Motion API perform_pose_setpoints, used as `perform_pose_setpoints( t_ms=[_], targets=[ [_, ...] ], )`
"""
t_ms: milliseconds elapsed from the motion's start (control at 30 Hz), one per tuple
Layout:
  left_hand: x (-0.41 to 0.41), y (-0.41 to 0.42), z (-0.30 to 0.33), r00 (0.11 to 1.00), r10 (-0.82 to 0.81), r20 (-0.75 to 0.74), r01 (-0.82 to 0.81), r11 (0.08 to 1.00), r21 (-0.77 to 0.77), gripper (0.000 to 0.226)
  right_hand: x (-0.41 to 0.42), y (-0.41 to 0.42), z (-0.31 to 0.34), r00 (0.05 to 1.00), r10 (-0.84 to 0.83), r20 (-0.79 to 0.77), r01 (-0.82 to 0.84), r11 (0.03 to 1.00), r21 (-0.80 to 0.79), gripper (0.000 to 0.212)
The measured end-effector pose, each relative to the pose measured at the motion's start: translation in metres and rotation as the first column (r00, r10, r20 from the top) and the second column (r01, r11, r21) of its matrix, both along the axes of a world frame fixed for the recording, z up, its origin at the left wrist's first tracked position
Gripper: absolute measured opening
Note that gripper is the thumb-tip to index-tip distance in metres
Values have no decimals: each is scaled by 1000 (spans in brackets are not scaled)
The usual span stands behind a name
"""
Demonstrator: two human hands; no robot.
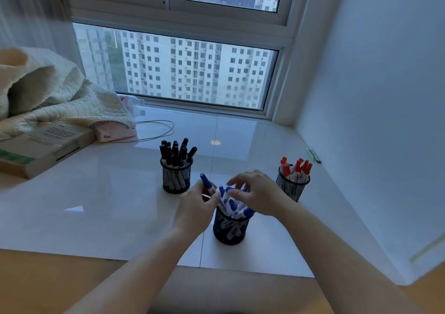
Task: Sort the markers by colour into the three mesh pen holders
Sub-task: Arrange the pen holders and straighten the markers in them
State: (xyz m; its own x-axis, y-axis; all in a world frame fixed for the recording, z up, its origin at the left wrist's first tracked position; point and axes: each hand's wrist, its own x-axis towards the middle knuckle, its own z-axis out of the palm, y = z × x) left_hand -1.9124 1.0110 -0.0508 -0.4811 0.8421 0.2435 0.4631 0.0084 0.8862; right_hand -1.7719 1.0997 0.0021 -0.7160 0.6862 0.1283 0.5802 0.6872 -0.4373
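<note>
Three black mesh pen holders stand on the white sill. The far one (pixel 176 181) is full of black-capped markers. The right one (pixel 290 188) holds red-capped markers. The near one (pixel 230 229) holds several blue-capped markers. My left hand (pixel 196 207) grips a blue marker (pixel 207 183), cap up, just left of the near holder's rim. My right hand (pixel 258 194) hovers over the blue markers in that holder, fingers spread and touching their caps; no grip shows.
A quilted cloth (pixel 60 97), a cardboard box (pixel 41 145) and a tissue pack (pixel 115 133) lie at the left. A thin white cable (pixel 159 130) loops behind the holders. A green pen (pixel 313 154) lies by the right wall. A wooden surface (pixel 48 277) runs along the sill's front edge.
</note>
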Motion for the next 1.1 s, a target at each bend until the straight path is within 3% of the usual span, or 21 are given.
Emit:
perform_pose_setpoints(
  t_ms=[167,300,367,433,600,767,833,933,1000,1100],
  targets=[
    [1,-1,1,999,34,35,-36,998,42,13,-11,-2,0,995,-15,100,11,999,45,22],
    [1,0,3,996,75,-57,-69,994,90,11,-17,-2,0,994,-35,106,33,999,26,20],
    [1,0,4,988,108,-113,-96,989,109,11,-15,-1,-1,996,-84,27,83,996,36,20],
    [1,0,3,984,100,-149,-87,992,90,11,-11,2,0,974,-160,-159,157,987,-34,16],
    [7,1,-9,961,-2,-276,-17,998,-67,14,0,11,6,750,-382,-541,323,924,-204,9],
    [10,4,-17,971,20,-240,-49,992,-114,19,11,20,9,540,-598,-592,404,802,-440,11],
    [11,5,-18,975,11,-223,-40,991,-125,23,13,23,9,436,-710,-552,344,699,-627,16],
    [12,3,-23,991,-2,-132,-8,997,-80,41,16,21,13,288,-829,-479,14,503,-864,17],
    [14,1,-27,999,-24,-31,23,998,-57,62,20,18,13,305,-827,-472,-167,442,-881,17],
    [17,4,-32,996,-66,68,71,995,-75,84,21,15,12,430,-754,-496,-240,434,-869,13]
  ],
)
